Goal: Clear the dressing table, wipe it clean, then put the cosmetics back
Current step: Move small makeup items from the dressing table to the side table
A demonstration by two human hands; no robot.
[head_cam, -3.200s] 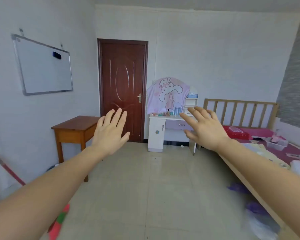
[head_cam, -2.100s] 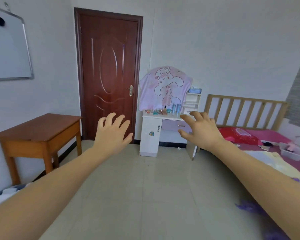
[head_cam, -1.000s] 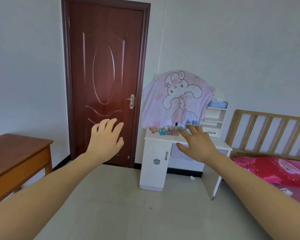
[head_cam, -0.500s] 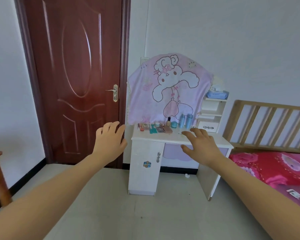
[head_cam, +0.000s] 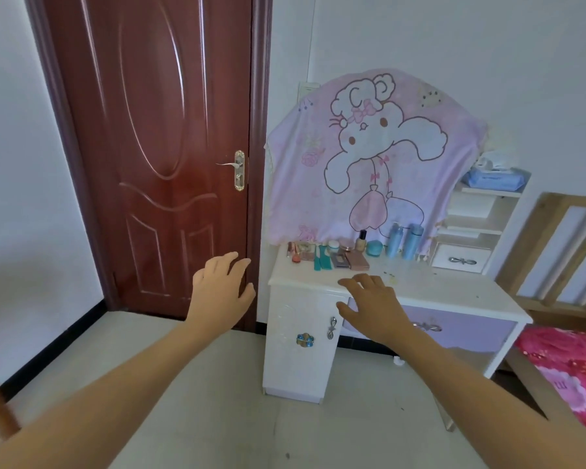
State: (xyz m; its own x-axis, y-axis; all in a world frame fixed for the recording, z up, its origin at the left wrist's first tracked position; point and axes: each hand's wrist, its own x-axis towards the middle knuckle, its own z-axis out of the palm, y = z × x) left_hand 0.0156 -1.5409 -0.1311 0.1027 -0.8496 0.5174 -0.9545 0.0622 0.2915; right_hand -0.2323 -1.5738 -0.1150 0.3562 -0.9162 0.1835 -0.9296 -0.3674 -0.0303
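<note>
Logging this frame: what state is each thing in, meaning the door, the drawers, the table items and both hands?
Wooden door: closed.
Cabinet door: closed.
Purple drawer: closed.
Small shelf drawer: closed.
Pink cartoon cloth: draped over the back of the dressing table.
Cosmetics: on the tabletop, not yet cleared.
Blue bottles: upright.
Left hand: open, empty.
Right hand: open, empty.

Glossy wood door, cloth cover (matt), w/ smooth dressing table.
</note>
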